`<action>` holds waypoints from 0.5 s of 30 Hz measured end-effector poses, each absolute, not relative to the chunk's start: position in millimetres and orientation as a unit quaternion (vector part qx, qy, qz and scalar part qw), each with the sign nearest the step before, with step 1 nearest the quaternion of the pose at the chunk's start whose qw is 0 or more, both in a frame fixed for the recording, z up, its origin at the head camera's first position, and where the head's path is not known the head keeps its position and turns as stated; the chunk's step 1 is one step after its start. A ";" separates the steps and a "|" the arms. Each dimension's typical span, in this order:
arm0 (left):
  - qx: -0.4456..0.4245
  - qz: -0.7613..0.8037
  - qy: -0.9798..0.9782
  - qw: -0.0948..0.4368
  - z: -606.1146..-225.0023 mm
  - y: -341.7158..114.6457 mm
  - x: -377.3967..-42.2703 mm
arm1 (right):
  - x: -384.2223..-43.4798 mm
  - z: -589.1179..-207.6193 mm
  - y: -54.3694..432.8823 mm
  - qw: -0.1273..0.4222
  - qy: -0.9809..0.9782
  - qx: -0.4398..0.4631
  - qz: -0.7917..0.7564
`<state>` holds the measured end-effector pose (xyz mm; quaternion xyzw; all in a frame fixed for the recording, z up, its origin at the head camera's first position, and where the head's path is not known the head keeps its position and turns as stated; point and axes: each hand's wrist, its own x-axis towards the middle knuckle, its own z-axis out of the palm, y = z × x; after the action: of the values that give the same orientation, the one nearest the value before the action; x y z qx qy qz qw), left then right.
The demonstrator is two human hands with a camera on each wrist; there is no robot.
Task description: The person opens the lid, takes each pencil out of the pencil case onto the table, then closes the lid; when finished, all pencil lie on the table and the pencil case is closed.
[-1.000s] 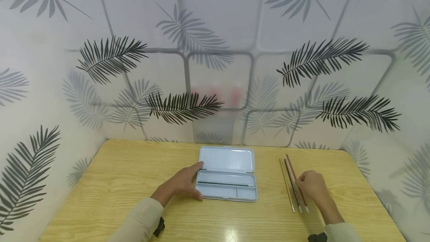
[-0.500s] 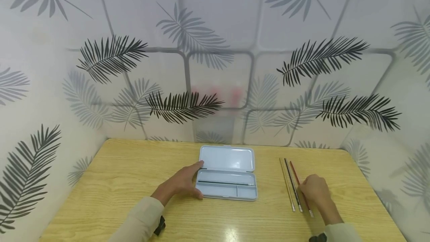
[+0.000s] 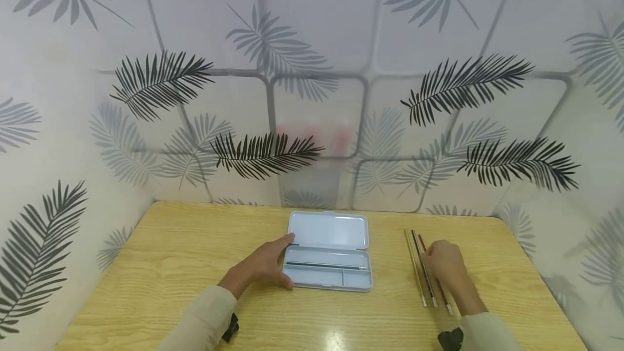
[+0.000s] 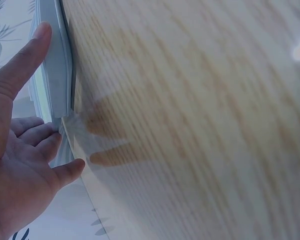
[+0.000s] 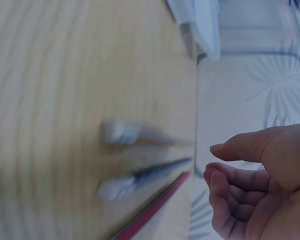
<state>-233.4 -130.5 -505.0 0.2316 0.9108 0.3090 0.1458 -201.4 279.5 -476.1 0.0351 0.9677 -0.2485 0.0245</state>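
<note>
A light blue pencil case (image 3: 327, 278) lies unfolded on the table, its lid (image 3: 329, 230) laid back. One dark green pencil (image 3: 322, 266) is inside, along the rear of the tray. At the case's left end rests my left hand (image 3: 260, 265), fingers loosely extended, thumb by the near corner. To the right lie a yellowish pencil (image 3: 415, 267), a black pencil (image 3: 425, 270) and a red pencil (image 3: 444, 294), side by side, eraser ends nearest me. Over the red one hovers my right hand (image 3: 446, 264), fingertips near the black one. In the right wrist view its thumb and fingers pinch nothing.
The wood-grain table (image 3: 195, 248) meets a wall (image 3: 312, 107) with a leaf pattern at its back edge. Wrist cameras (image 3: 450, 338) sit under both sleeves.
The red pencil has shifted right and toward me, apart from the black one. My right hand has then moved forward and left, off the red pencil. My left hand stays put.
</note>
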 end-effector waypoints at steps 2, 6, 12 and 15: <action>0.233 0.310 0.911 0.145 -504.6 -130.5 -233.5 | -205.0 -471.8 269.5 0.025 0.962 0.026 -0.270; 0.231 0.307 0.911 0.147 -504.9 -130.5 -233.8 | -213.2 -465.0 246.9 0.015 0.954 0.001 -0.298; 0.231 0.301 0.913 0.149 -508.2 -129.7 -235.4 | -223.3 -459.3 213.4 -0.002 0.953 -0.033 -0.301; 0.231 0.299 0.914 0.148 -507.2 -129.8 -235.0 | -227.3 -458.1 195.6 -0.016 0.950 -0.055 -0.307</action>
<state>-235.0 -129.8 -507.2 0.2312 0.9139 0.2993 0.1478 -227.3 195.6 -458.1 -0.0553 0.9499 -0.3074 -0.0155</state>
